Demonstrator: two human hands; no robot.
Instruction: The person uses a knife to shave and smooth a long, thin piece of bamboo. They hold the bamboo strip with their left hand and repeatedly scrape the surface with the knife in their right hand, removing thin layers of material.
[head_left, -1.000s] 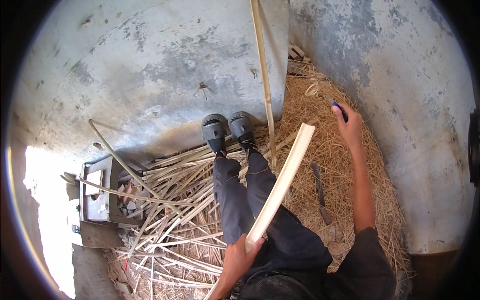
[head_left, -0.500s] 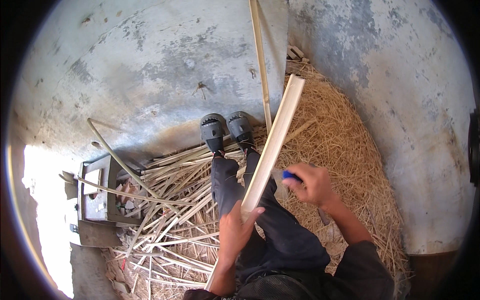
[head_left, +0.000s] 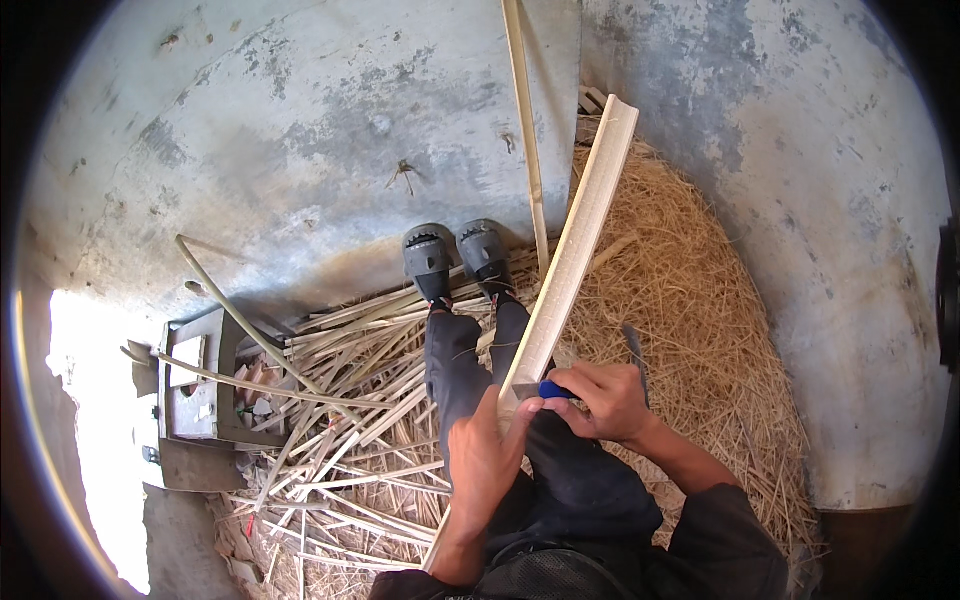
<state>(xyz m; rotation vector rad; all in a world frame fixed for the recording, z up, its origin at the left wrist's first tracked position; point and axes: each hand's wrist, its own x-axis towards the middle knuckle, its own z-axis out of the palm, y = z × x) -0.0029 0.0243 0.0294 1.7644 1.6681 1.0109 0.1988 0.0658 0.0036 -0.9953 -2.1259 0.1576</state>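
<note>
My left hand is closed round a long, pale split-bamboo length, hollowed like a trough. It slants up and away to the right; its near part runs back under my left forearm. In my right hand is a small tool with a blue handle. Its flat metal blade sits at the bamboo's trough, just beyond my left fingers. My right fingers are wrapped round the handle, close to my left thumb.
Cut bamboo strips lie heaped at the left, beside a grey box-like case. Straw-like shavings cover the right. A dark blade-like piece shows beyond my right hand. One strip leans on the grey wall.
My right hand has moved left, bringing the blue-handled tool from beside the bamboo onto it. The bamboo's far end has shifted up and to the right, and my left hand slightly right.
</note>
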